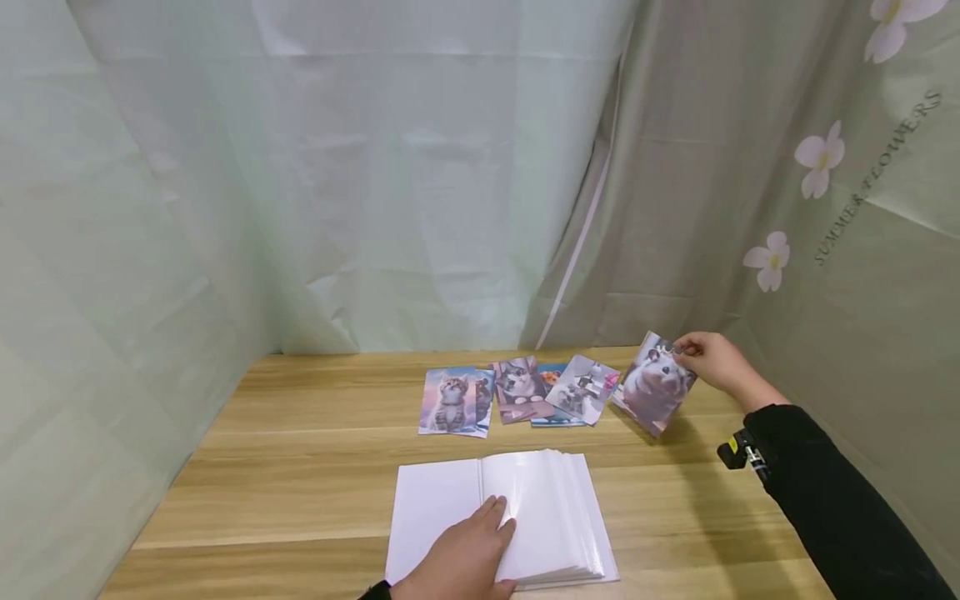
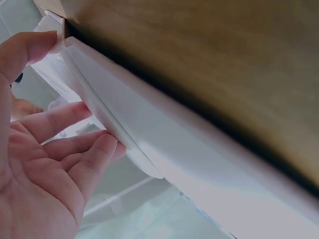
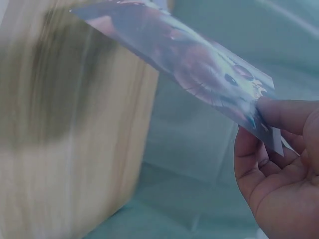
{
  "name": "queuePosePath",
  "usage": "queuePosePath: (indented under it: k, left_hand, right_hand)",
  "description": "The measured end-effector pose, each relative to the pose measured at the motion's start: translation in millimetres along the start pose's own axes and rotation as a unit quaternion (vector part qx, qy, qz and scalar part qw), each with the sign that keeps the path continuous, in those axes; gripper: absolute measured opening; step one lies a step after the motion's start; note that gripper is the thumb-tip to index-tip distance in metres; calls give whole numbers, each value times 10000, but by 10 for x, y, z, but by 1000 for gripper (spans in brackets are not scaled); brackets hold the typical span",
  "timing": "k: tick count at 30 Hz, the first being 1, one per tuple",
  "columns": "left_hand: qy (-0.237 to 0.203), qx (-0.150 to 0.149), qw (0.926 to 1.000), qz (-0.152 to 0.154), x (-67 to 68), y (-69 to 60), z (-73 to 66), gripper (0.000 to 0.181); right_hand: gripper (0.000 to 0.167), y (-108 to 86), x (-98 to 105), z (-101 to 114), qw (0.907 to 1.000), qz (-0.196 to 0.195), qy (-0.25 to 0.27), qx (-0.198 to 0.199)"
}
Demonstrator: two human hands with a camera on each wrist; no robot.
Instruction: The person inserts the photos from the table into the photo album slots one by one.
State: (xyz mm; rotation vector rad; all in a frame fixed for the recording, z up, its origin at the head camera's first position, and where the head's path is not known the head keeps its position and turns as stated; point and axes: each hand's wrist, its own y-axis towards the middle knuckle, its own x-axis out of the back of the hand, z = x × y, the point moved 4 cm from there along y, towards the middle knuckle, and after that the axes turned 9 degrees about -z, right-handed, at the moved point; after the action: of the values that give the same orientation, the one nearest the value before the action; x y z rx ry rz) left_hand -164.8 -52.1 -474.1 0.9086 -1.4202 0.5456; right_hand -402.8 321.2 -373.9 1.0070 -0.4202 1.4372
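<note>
In the head view, a white photo album (image 1: 435,504) lies spread on the table, its stack of clear-sleeved pages on the right side. My left hand (image 1: 467,552) rests on the album near the spine, fingers extended over the pages. The left wrist view has these fingers (image 2: 65,119) touching the pages' edge. At the right, my right hand (image 1: 714,363) pinches a glossy picture card (image 1: 647,390) by its upper corner, raised and tilted. It bears a hamster picture. Thumb and fingers hold that corner in the right wrist view.
Behind the album lie several picture cards: a kitten card (image 1: 448,404) overlapping another, a grey cat card (image 1: 519,385), and a pale card (image 1: 581,387) partly covering a blue one (image 1: 551,417). Pale curtains (image 1: 420,183) surround the wooden table (image 1: 300,467) at the back and sides.
</note>
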Motion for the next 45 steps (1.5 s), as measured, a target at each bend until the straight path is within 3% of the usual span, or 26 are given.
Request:
queuePosePath:
  k: [4,12,19,27,36,45]
  left_hand:
    - [-161,46,9998,-59,-7,-9,5,64]
    - [-394,102,9991,-137,20,-33,20,62]
    - [-351,17,9991,-222,76,-24,24,70]
    - [-420,136,9990,65,74,22,49,82]
    - [-631,414,9936,845,63,169,102,109]
    - [-782,472,9929,757,24,184,90,112]
  right_hand:
    - [23,-21,-2,252,9997,151,-160,60]
    - [24,-20,-61,729,9991,298,105,297]
    - [24,-35,-148,1023,9973,384,358,523]
    - [23,-15,-297,1176,9955,402,675,538]
    - [22,47,-543,1262,9898,460,1221,575]
    - [19,123,-959,1292,9857,362,1580,472]
